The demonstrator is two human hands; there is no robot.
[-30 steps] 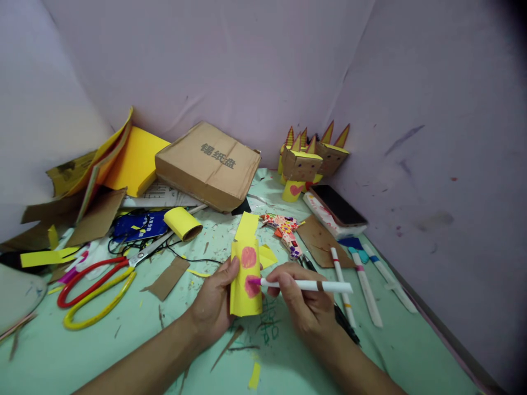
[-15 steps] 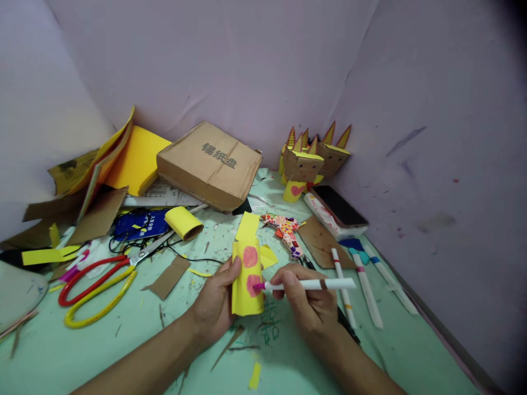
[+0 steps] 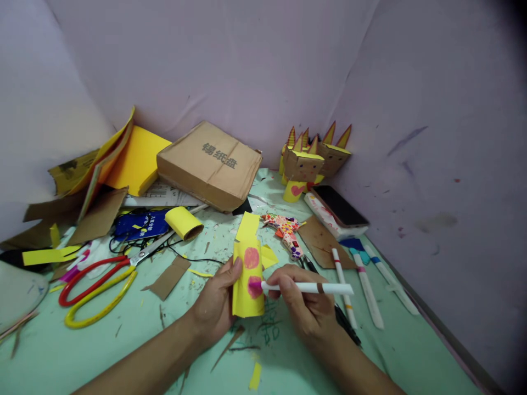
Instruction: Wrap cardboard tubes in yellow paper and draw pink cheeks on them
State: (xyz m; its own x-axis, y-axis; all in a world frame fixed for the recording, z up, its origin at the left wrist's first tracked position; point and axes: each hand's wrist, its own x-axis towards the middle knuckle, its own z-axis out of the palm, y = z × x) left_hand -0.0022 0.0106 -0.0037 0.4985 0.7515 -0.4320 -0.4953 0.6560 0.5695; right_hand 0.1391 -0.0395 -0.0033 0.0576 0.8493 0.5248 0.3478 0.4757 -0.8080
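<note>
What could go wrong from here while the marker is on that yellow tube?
The marker in the right hand has its tip on the lower pink spot, so a slip could streak the yellow around it. The left hand holds the yellow tube by its side; squeezing harder might dent it.

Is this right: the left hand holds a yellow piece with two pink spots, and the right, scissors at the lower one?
Not quite: in the head view, the right hand holds a white marker at the lower spot. The scissors lie on the table. The left hand does hold the yellow piece.
</note>
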